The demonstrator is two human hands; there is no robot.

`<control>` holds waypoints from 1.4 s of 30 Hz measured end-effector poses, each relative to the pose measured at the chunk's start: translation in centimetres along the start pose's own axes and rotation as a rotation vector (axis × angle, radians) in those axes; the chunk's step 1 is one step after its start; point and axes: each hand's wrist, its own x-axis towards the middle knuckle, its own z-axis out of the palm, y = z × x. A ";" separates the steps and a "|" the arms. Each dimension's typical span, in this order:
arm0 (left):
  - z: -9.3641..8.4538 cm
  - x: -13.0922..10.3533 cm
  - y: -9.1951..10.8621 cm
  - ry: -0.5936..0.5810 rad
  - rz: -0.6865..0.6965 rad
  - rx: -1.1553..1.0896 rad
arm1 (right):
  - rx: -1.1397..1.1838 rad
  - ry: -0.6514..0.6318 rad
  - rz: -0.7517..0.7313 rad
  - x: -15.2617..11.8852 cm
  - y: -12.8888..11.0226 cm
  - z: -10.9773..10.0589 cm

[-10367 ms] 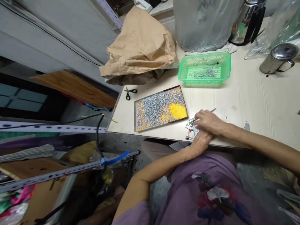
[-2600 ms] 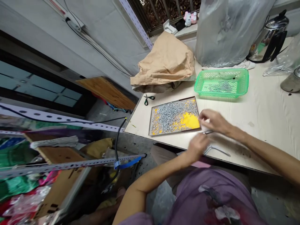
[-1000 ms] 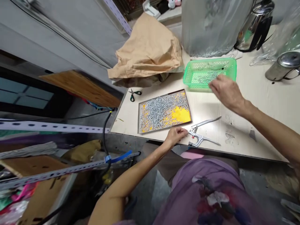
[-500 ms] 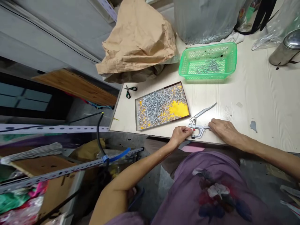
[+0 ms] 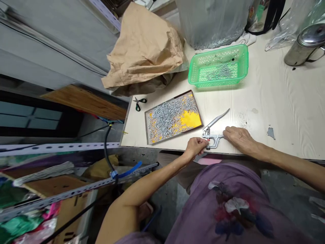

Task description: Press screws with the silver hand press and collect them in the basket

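Observation:
Snap-fastener pliers (image 5: 215, 139) in silvery metal lie at the front edge of the table, their handles spread apart. My right hand (image 5: 236, 136) has its fingers closed on the end of the lower handle. At the jaw end, beside a small red part, my left hand (image 5: 196, 145) is pinched closed; whatever is between its fingertips is too small to make out. Just behind it sits a shallow tray (image 5: 146, 128) with a yellow bottom, holding a heap of small silvery metal pieces (image 5: 165, 117).
A green plastic basket (image 5: 192, 79) with more small metal pieces stands behind the tray. Scissors (image 5: 138, 103) lie left of the tray. Brown paper (image 5: 147, 51) and a large clear plastic bag (image 5: 210, 23) are at the back. A metal jug (image 5: 302, 47) stands far right.
The camera view has shifted slightly, so the tabletop things appear a little further left. Both hands stay at the pliers, with hardly any movement.

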 end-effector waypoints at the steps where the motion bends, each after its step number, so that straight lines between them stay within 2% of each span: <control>1: 0.0 0.0 -0.2 -0.008 -0.002 0.004 | 0.007 0.014 -0.005 0.0 0.0 0.0; 4: 0.0 0.1 -0.5 -0.035 -0.001 0.011 | 0.018 0.028 -0.012 -0.2 -0.1 0.0; 9: 0.1 -0.2 -0.5 -0.072 -0.027 0.019 | 0.075 -0.026 -0.033 -0.3 0.3 -0.5; 11: 0.1 -0.3 -0.5 -0.066 -0.038 0.003 | 0.089 0.020 -0.048 0.0 0.9 -0.4; 15: 0.2 -0.3 -0.4 -0.046 -0.047 -0.024 | 0.020 0.127 -0.097 1.6 3.0 0.2; 20: 0.4 -0.6 -0.2 -0.025 -0.059 -0.042 | -0.026 0.056 -0.157 3.7 4.7 0.1; 26: 0.5 -0.5 -0.2 -0.019 -0.060 -0.020 | -0.115 -0.007 -0.145 3.8 3.7 -1.4; 30: 0.1 -0.4 -1.0 -0.041 -0.035 0.113 | -0.145 0.010 -0.159 3.2 3.2 -1.6; 32: 0.0 -0.6 -1.4 0.019 0.096 0.278 | -0.148 0.013 -0.161 3.0 2.9 -1.5; 35: 0.3 -0.7 -1.3 0.227 0.505 0.578 | -0.157 0.011 -0.139 2.8 2.5 -1.4; 37: 0.9 -0.3 -0.6 0.301 0.758 0.741 | -0.160 0.016 -0.121 2.6 2.2 -1.4; 39: 1.7 0.7 0.4 0.276 0.924 0.853 | -0.151 0.012 -0.101 2.4 2.0 -1.5; 42: 2.4 2.4 1.6 0.175 1.045 0.929 | -0.103 -0.002 -0.080 1.8 2.1 -1.6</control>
